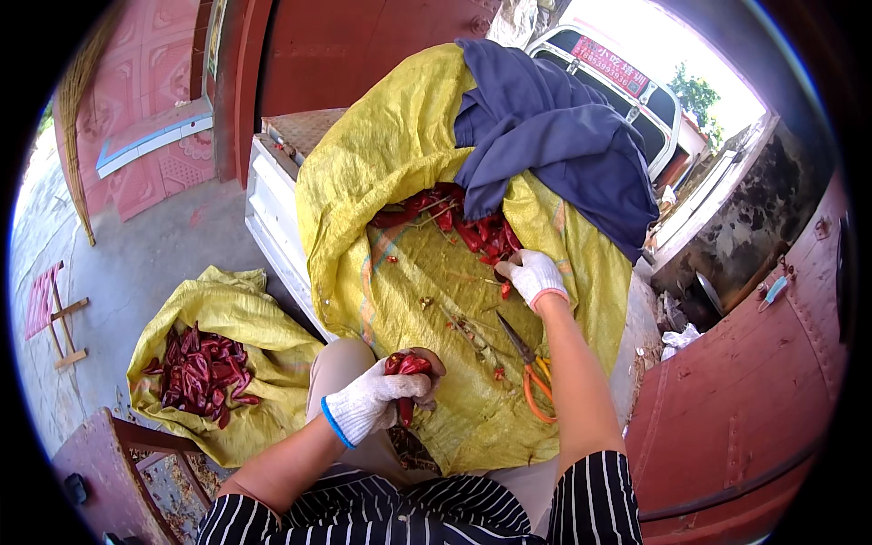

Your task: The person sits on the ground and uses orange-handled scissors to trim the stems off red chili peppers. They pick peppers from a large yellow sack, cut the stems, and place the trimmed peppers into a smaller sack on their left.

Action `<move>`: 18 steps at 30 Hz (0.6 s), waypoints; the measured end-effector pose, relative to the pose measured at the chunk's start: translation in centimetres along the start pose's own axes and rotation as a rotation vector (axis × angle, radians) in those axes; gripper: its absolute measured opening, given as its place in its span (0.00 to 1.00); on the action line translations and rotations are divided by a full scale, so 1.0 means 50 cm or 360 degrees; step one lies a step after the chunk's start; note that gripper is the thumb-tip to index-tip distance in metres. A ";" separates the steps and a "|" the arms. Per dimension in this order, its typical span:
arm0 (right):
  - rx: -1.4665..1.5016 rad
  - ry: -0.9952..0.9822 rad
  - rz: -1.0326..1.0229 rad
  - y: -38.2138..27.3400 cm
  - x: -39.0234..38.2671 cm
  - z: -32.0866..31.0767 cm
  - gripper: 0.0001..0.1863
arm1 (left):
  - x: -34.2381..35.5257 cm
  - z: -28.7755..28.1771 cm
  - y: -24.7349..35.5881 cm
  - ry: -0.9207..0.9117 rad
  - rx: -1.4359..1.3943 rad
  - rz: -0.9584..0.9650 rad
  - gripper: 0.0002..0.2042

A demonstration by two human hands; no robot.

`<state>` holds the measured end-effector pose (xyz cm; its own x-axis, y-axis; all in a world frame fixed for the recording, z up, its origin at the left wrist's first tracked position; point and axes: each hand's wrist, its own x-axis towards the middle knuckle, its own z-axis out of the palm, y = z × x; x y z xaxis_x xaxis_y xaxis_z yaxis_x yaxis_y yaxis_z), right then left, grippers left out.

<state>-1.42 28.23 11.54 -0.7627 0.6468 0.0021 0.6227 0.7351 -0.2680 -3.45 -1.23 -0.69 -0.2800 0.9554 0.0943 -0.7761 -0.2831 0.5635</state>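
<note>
My left hand (363,400), in a white knit glove with a blue cuff, is closed around a few red chili peppers (406,365) above my lap. My right hand (538,275), gloved in white with a pinkish cuff, reaches to the right edge of a heap of red chili peppers (490,238). Its fingers are pinched together, with a red pepper showing just below them. The heap lies in the mouth of a big yellow woven sack (377,127). On the sack's spread front, beside my right forearm, rest orange-handled scissors (529,363), among bits of stem.
A navy cloth (563,136) drapes over the big sack, which sits on a white cart bed (277,218). At lower left, a smaller yellow sack (213,295) holds more peppers. Nearby are a wooden chair (95,454), a folding stool (56,313) and a red metal door (745,409).
</note>
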 end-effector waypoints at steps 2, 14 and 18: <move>-0.0069 0.0097 0.0017 -0.012 0.013 0.023 0.24 | 0.002 0.008 0.001 -0.0004 0.0065 0.0019 0.14; 0.0857 0.0062 -0.0168 0.000 -0.128 0.000 0.13 | 0.009 -0.026 0.006 0.0246 -0.0068 0.0129 0.12; 0.0366 -0.0138 -0.0607 -0.069 -0.291 0.010 0.13 | 0.016 0.012 -0.005 0.0394 -0.0084 0.0169 0.10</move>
<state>7.43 16.20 11.93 -0.9479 0.3119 0.0643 0.2468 0.8470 -0.4709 -3.15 -0.33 -0.24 -0.4860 0.8721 -0.0567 -0.7617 -0.3909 0.5168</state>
